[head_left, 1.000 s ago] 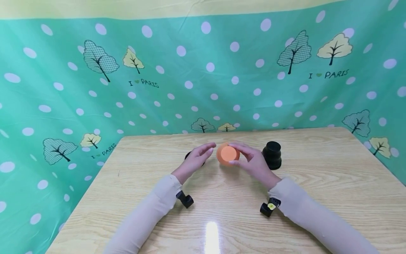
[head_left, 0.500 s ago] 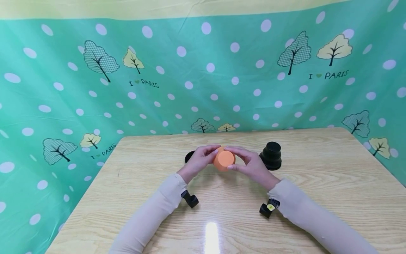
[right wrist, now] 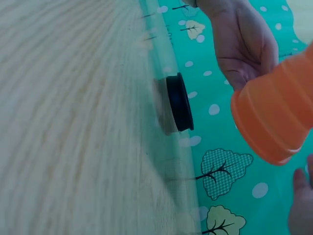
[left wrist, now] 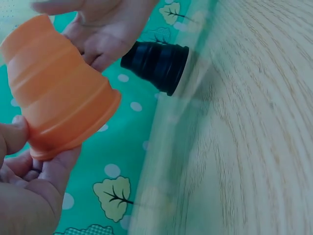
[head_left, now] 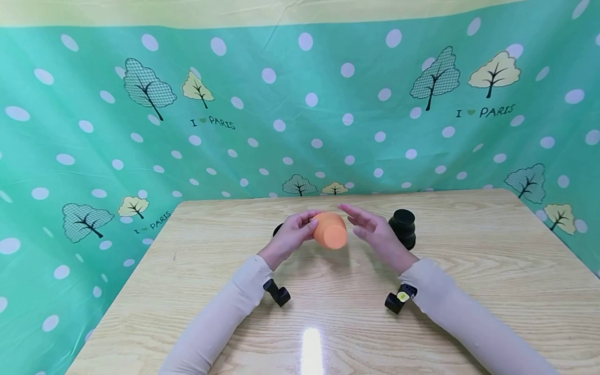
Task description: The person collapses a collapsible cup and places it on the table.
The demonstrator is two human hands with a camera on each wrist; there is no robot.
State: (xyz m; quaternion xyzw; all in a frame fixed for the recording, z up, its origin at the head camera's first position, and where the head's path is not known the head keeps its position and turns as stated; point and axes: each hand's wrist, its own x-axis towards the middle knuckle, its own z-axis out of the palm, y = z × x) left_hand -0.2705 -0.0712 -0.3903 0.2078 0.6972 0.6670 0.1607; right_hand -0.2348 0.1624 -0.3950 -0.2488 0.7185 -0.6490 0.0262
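An orange collapsible cup (head_left: 330, 232), drawn out into stepped rings, is held above the table. My left hand (head_left: 292, 233) pinches its wide rim between thumb and fingers, as the left wrist view shows on the cup (left wrist: 58, 93). Its narrow flat base points toward me and slightly right. To the right of the cup, apart from it, my right hand (head_left: 377, 234) has loosely extended fingers and holds nothing. Behind that hand, a black stepped cup (head_left: 404, 226) stands on its wide rim. A low black round piece (right wrist: 179, 103), mostly hidden by my left hand in the head view, lies on the table.
The light wood table (head_left: 337, 307) stretches around both forearms. At its back edge hangs a green dotted cloth (head_left: 253, 104) with printed trees. Each wrist carries a small black camera, such as the left camera (head_left: 281, 296).
The left hand came in from the left and took the orange cup's rim. The right hand let go and drew off to the right. The cup has tilted, showing more of its side.
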